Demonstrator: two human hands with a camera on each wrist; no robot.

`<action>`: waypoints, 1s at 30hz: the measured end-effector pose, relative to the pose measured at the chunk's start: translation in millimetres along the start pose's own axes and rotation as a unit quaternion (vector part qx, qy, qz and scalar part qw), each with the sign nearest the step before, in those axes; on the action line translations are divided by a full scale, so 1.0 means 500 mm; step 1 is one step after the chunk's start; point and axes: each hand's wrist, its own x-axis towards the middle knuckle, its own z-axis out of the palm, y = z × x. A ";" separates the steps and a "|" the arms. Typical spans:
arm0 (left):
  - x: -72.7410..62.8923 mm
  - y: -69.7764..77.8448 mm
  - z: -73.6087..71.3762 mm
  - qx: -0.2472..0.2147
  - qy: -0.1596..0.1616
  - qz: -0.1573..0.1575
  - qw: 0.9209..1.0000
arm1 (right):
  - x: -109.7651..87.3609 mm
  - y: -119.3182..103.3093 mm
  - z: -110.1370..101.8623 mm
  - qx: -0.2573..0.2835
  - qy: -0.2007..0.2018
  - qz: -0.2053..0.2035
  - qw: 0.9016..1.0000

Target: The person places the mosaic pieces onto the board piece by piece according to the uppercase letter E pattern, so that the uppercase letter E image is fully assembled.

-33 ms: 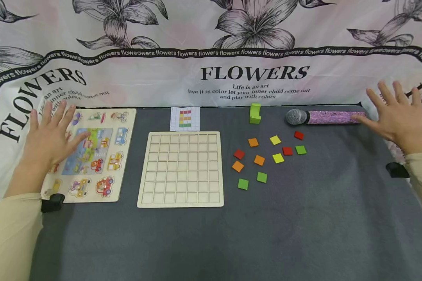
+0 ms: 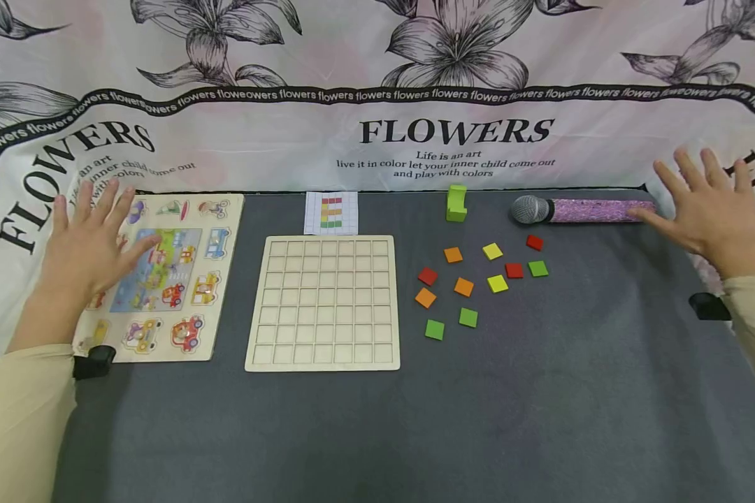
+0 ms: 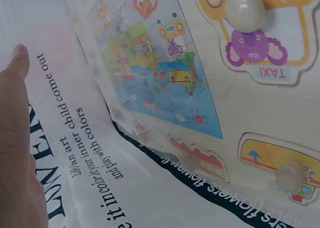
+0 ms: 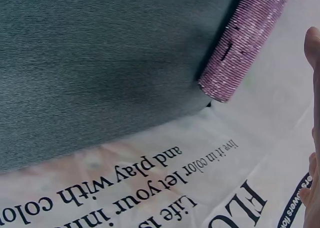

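Note:
My left hand [image 2: 91,237] is spread over a wooden picture puzzle board [image 2: 170,354] at the left, its fingers straight and holding nothing. Knobbed vehicle pieces, one a taxi piece [image 3: 270,43], show on that board in the left wrist view. At the far right my right hand [image 2: 711,209] is spread too, with nothing in it. Its thumb appears over the end of a microphone [image 2: 594,211] with a sparkly pink handle; in the right wrist view the hand [image 4: 315,123] is apart from that handle [image 4: 245,43].
Mid-table lies a wooden grid board [image 2: 322,367], with a colour pattern card [image 2: 346,202] behind it. Several small red, orange, yellow and green tiles [image 2: 463,287] are scattered to its right. A green block stack [image 2: 456,204] stands near the flower-printed cloth [image 2: 258,147] at the back.

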 end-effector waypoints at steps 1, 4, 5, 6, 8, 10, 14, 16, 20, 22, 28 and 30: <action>-0.001 0.001 -0.001 -0.001 -0.001 0.000 1.000 | -0.001 -0.001 -0.001 0.001 0.001 0.001 1.000; -0.001 0.002 -0.003 -0.002 -0.004 -0.001 1.000 | -0.004 -0.004 -0.004 0.003 0.003 0.002 1.000; -0.001 0.003 -0.003 -0.002 -0.005 0.000 1.000 | -0.006 -0.005 -0.006 0.003 0.005 0.002 1.000; -0.001 0.003 -0.004 0.000 -0.006 0.000 1.000 | -0.006 -0.006 -0.008 0.005 0.007 0.003 1.000; 0.000 0.001 -0.005 0.003 -0.006 -0.002 1.000 | -0.006 -0.007 -0.010 0.008 0.010 0.003 1.000; -0.001 -0.001 -0.006 0.003 -0.006 -0.004 1.000 | -0.005 -0.009 -0.011 0.012 0.010 0.002 1.000; -0.006 -0.002 -0.009 -0.006 -0.007 -0.004 1.000 | -0.005 -0.016 -0.015 0.026 0.006 0.003 1.000; -0.011 0.001 -0.010 -0.019 -0.002 -0.002 1.000 | -0.008 -0.023 -0.017 0.032 0.002 0.004 0.999; -0.025 0.022 -0.012 -0.058 0.028 0.009 0.998 | -0.024 -0.048 -0.022 0.063 0.017 0.001 0.998; -0.038 0.038 -0.009 -0.080 0.048 0.017 0.995 | -0.035 -0.067 -0.026 0.095 0.050 -0.006 0.994; -0.084 0.102 0.021 -0.145 0.075 0.046 0.985 | -0.069 -0.143 -0.050 0.229 0.119 -0.040 0.965; -0.101 0.127 0.032 -0.179 0.067 0.049 0.980 | -0.080 -0.174 -0.055 0.264 0.121 -0.050 0.955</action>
